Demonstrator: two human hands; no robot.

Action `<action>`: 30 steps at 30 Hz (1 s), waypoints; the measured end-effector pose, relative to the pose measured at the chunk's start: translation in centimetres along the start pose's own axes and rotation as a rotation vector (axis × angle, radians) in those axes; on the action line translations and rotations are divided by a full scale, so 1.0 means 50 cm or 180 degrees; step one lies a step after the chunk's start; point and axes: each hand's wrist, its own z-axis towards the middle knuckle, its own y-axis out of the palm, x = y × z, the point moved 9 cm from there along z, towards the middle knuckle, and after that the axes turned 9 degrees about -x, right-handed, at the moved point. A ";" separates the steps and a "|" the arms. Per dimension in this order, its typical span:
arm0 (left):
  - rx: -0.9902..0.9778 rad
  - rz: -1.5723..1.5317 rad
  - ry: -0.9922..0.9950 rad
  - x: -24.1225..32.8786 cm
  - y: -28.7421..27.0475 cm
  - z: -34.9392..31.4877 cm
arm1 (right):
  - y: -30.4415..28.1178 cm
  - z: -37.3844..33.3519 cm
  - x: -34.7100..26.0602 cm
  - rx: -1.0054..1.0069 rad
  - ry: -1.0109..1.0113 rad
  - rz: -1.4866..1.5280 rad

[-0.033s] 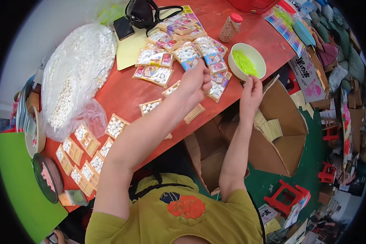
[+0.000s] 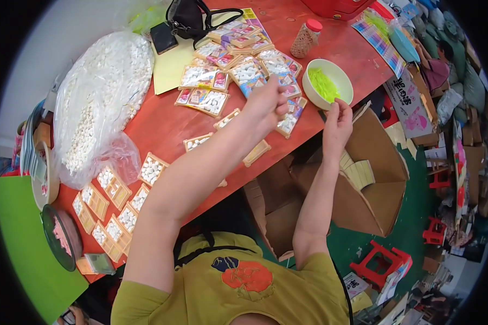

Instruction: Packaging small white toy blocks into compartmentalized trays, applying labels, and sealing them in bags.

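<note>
My left hand [image 2: 268, 105] is over a heap of tan trays of white pieces, its fingers curled; what they hold, if anything, is hidden. Several of these packs, such as a finished-looking tray with a printed card [image 2: 205, 77], lie around it. My right hand [image 2: 337, 124] is beside the near rim of a pale bowl [image 2: 346, 81], thumb and fingertips pinched together. Whatever is in the pinch is too small to name. Bright green slivers [image 2: 322, 84] lie in the bowl. Under my left forearm are partly hidden trays, one of them a tan tray [image 2: 256, 153] near the table edge.
A large clear bag of white pieces [image 2: 106, 81] lies at the left, near several part-filled trays [image 2: 114, 187]. Farther back are a black bag [image 2: 184, 21], a phone [image 2: 164, 39] and a red-lidded jar [image 2: 306, 39]. An open carton [image 2: 374, 173] stands below the table edge.
My left hand has shifted slightly away and to the right over the packs. My right hand stays pinched beside the bowl.
</note>
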 end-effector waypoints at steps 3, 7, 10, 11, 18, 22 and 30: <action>-0.0268 0.0036 0.0137 0.000 0.114 0.127 | -0.016 0.024 -0.016 0.0044 0.0022 0.0062; 0.0813 0.1264 0.1582 0.064 0.151 0.270 | 0.032 -0.021 -0.014 -0.0148 -0.0052 0.0364; 0.0410 0.2820 0.1439 -0.006 0.213 0.284 | -0.001 -0.111 0.029 -0.0270 0.0371 0.0238; 0.0481 0.3531 0.1441 -0.013 0.193 0.312 | 0.017 -0.137 0.034 -0.0365 0.0493 0.0320; -0.0358 0.3610 0.2269 -0.016 0.245 0.244 | 0.032 -0.256 0.058 -0.0627 0.0846 0.0212; -0.0033 0.4120 0.3350 0.080 0.145 0.042 | 0.076 -0.228 0.038 -0.0996 0.0776 0.0517; 0.2287 0.4518 0.3945 0.348 -0.330 -0.658 | 0.242 -0.139 -0.132 -0.1071 0.0253 0.1306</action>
